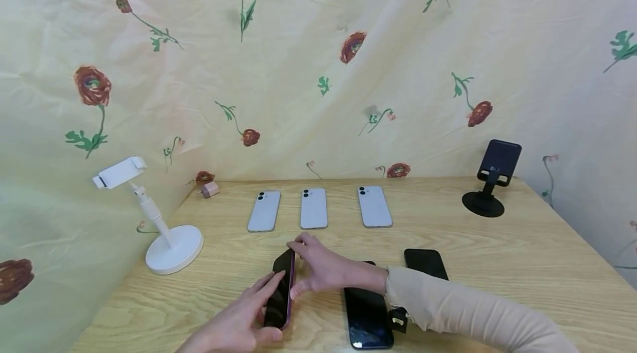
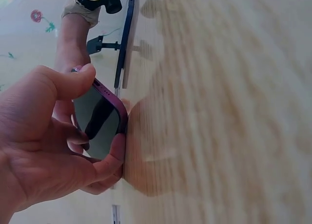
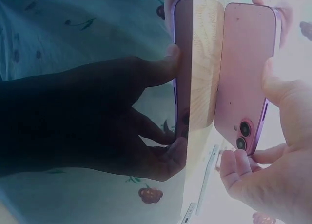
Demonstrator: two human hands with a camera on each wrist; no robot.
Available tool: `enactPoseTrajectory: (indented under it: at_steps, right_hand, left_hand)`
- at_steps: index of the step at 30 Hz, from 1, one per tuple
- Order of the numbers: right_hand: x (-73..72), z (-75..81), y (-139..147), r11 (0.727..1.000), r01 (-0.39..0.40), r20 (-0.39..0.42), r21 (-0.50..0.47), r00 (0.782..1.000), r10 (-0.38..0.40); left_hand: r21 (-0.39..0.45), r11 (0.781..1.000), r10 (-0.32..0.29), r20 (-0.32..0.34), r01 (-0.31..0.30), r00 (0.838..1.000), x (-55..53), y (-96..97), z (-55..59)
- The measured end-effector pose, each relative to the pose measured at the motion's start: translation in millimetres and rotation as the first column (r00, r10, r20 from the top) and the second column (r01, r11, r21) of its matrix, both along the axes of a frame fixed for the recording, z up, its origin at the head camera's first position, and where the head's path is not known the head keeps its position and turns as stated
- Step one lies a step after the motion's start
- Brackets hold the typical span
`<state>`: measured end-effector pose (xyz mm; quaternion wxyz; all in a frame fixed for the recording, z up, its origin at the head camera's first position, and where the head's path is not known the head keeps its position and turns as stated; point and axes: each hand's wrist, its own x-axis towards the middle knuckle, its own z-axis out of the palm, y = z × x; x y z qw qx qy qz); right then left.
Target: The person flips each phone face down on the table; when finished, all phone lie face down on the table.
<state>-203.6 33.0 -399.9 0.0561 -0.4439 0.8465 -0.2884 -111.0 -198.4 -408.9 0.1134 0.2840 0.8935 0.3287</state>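
Both hands are on one smartphone (image 1: 280, 292) that has a dark screen and a purple edge. My left hand (image 1: 244, 309) grips its lower left part. In the left wrist view, the thumb is at one edge of the smartphone (image 2: 115, 102) and the fingers curl round the opposite one. My right hand (image 1: 323, 267) holds the far end with its fingertips, with the thumb at the right side. The pink back of the smartphone (image 3: 243, 63), with two camera lenses, shows in the right wrist view. Screen up and tilted, it stands over the wooden table (image 1: 468, 242).
Right of the hands lie a black phone (image 1: 368, 317), partly under the right forearm, and another black phone (image 1: 425, 262). Three pale phones (image 1: 264, 211) lie face down in a row behind. A white phone stand (image 1: 174, 248), a pink charger (image 1: 210, 190) and a black phone stand (image 1: 492, 176) stand further out.
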Motion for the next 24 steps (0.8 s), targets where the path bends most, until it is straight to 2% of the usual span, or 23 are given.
enactPoseTrajectory:
  at_steps: [2, 6, 9, 15, 24]
  right_hand:
    - [0.7, 1.1, 0, 1.0, 0.003, 0.007, -0.001, 1.0, -0.003]
    - [0.9, 2.2, -1, 1.0, 0.006, 0.008, -0.002, 1.0, -0.006]
    - [0.7, 2.9, -2, 1.0, 0.008, 0.011, -0.001, 1.0, -0.008]
    - [0.7, 4.3, -6, 1.0, 0.004, 0.012, -0.008, 1.0, -0.004]
    - [2.1, 5.5, -11, 0.999, 0.021, 0.007, -0.037, 1.0, -0.021]
  left_hand:
    - [0.012, 1.0, 0.007, 0.008, -0.007, 1.0, -0.8, 0.1, 0.0]
    - [0.094, 0.995, 0.007, 0.042, -0.011, 0.999, -1.7, 1.9, -1.0]
    - [0.132, 0.991, 0.026, 0.037, -0.03, 0.999, -0.3, 4.5, -1.4]
    - [0.115, 0.989, 0.089, 0.02, -0.091, 0.996, 1.5, 8.0, -1.1]
    - [0.184, 0.981, 0.058, 0.046, -0.066, 0.997, 2.2, 5.0, 0.8]
